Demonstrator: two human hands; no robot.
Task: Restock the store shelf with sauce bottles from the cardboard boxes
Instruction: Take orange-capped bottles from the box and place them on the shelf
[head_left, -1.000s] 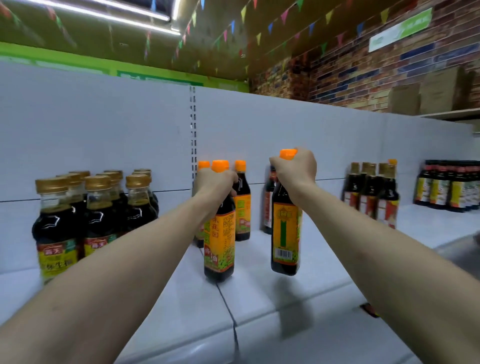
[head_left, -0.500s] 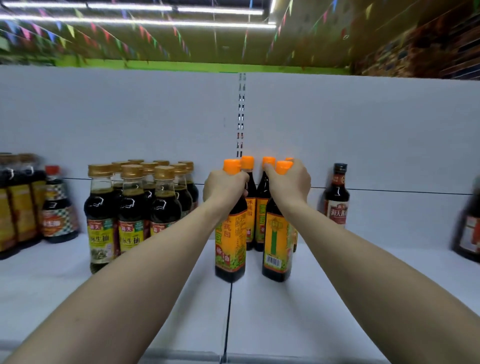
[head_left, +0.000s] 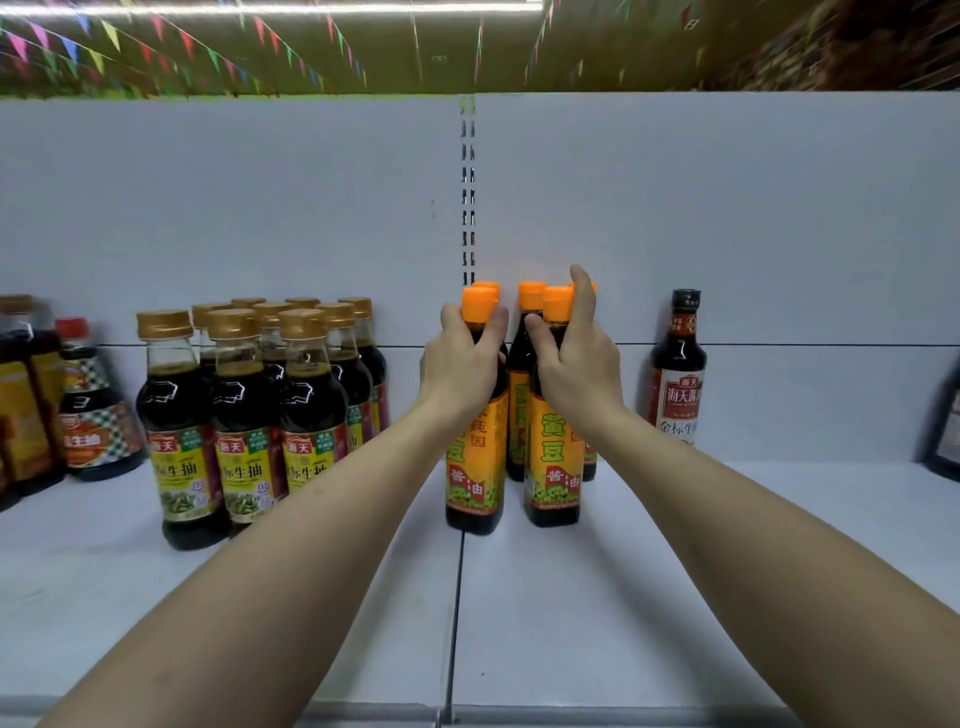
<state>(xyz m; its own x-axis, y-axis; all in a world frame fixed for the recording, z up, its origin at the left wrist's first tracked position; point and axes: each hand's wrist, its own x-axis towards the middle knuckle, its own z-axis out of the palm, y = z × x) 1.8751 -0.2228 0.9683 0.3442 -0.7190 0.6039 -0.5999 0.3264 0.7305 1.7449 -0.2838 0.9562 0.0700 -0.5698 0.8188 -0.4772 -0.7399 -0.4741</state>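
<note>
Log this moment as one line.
step: shelving | left hand: grips neck of left orange-capped bottle | right hand: holds neck of right orange-capped bottle | both upright on shelf

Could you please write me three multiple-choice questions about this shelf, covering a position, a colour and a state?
1. Where does the black-capped bottle stand relative to the orange-capped bottles?
A. To their left
B. To their right
C. In front of them

2. What colour is the cap of the bottle gripped by the left hand?
A. Gold
B. Red
C. Orange

3. How is that bottle placed?
A. Upright on the shelf
B. Lying on its side
C. Upside down in the air

Answers:
1 B, it stands alone beyond the right hand.
2 C, the orange cap shows above the hand.
3 A, its base meets the shelf surface and its cap points up.
</note>
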